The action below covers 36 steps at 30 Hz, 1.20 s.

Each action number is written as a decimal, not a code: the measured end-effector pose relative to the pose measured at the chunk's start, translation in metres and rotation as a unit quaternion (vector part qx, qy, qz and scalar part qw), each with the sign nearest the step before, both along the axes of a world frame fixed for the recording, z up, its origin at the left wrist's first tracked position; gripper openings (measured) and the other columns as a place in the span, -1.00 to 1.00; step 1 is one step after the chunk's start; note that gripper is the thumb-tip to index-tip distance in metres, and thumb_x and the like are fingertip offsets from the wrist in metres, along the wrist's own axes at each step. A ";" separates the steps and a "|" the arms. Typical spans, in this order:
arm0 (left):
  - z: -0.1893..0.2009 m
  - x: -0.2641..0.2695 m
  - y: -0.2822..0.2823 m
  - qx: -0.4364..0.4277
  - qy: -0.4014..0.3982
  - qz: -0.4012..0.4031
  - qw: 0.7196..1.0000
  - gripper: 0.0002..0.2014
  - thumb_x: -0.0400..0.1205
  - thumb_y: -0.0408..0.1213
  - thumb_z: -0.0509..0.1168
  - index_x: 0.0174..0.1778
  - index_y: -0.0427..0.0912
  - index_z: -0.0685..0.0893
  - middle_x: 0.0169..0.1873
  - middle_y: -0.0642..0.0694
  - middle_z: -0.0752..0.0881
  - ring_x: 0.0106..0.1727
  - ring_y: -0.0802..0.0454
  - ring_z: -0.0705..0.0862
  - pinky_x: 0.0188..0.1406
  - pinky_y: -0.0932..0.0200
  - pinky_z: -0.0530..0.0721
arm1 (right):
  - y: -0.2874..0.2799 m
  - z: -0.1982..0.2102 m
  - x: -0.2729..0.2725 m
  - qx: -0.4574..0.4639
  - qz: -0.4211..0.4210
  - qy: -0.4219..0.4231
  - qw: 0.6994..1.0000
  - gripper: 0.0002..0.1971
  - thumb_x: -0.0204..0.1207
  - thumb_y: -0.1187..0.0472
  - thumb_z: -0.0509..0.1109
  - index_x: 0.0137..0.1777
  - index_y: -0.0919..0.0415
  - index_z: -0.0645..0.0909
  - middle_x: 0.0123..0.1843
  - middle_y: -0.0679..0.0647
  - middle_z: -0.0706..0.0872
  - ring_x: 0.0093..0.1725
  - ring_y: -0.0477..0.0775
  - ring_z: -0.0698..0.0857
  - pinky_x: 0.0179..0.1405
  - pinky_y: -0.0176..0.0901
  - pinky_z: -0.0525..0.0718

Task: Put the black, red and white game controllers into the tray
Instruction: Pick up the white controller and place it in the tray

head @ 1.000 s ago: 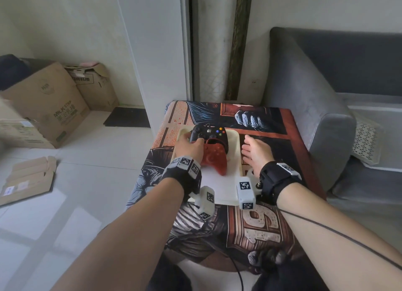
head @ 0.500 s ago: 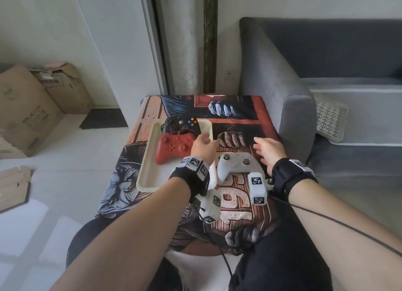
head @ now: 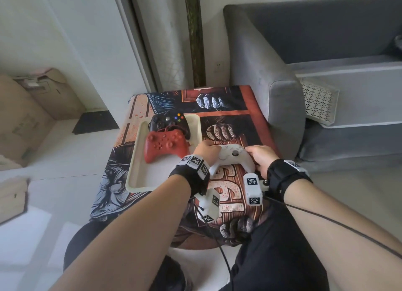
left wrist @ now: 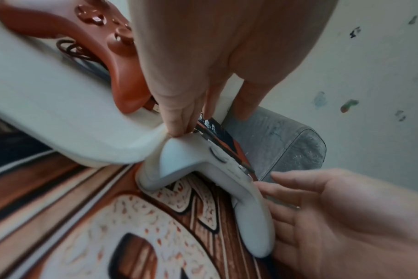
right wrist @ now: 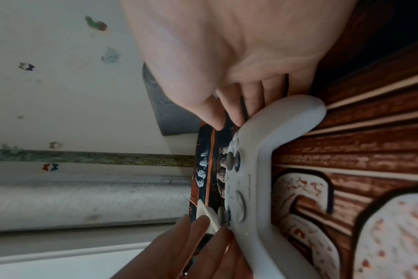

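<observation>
1. The white controller [head: 233,158] lies face up on the printed cloth [head: 226,195], just outside the right rim of the tray [head: 139,173], with both grips pointing toward the person.
2. The left hand [head: 205,152] meets the controller's end nearest the tray. In the left wrist view its fingers [left wrist: 179,120] run straight and together, tips on the controller's shoulder; no curl round it is visible.
3. The right hand [head: 262,158] lies against the controller's end farthest from the tray. Its fingers [right wrist: 236,113] are straight and close together along that edge; whether they clasp it cannot be told.
4. The red controller [head: 166,145] lies inside the tray, at mid-length, touching the black one.
5. The black controller [head: 169,124] lies inside the tray at its far end, partly under the red controller's coiled cable.
6. The grey sofa [head: 282,90] stands beyond the cloth on the side away from the tray; cardboard boxes [head: 26,116] sit on the floor well apart on the tray's other side.
</observation>
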<state>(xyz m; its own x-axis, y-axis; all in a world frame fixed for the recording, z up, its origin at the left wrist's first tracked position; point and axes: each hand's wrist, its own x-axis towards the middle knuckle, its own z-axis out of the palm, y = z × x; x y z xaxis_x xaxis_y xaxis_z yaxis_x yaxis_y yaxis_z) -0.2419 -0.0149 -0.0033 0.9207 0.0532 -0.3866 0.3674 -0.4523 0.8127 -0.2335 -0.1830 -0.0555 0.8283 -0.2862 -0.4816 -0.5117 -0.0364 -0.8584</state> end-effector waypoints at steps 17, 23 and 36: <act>0.013 0.000 -0.020 -0.039 0.011 0.018 0.999 -0.52 0.67 -0.11 0.15 0.41 -0.35 0.53 0.41 -0.31 0.58 0.42 -0.24 0.54 0.39 0.07 0.47 | -0.012 0.006 -0.011 0.010 -0.056 -0.018 0.998 -0.63 0.36 0.41 0.52 0.20 0.27 0.76 0.14 0.20 0.80 0.14 0.21 0.77 0.29 0.11 0.70; 0.033 0.008 0.002 -0.061 -0.056 0.039 0.996 -0.57 0.68 -0.10 0.12 0.32 -0.31 0.63 0.30 -0.28 0.67 0.16 -0.12 0.60 0.11 0.15 0.46 | 0.006 0.029 -0.001 0.034 -0.053 -0.058 0.996 -0.57 0.29 0.47 0.53 0.19 0.27 0.76 0.19 0.21 0.81 0.14 0.22 0.79 0.29 0.13 0.71; 0.031 -0.027 0.119 -0.062 -0.125 0.200 0.970 -0.65 0.64 -0.14 0.16 0.28 -0.16 0.67 0.17 -0.12 0.69 0.17 -0.09 0.64 0.12 0.17 0.51 | 0.129 0.043 -0.008 0.061 0.053 -0.074 0.994 -0.47 0.35 0.53 0.47 0.36 0.26 0.67 0.25 0.19 0.77 0.04 0.21 0.78 -0.11 -0.10 0.80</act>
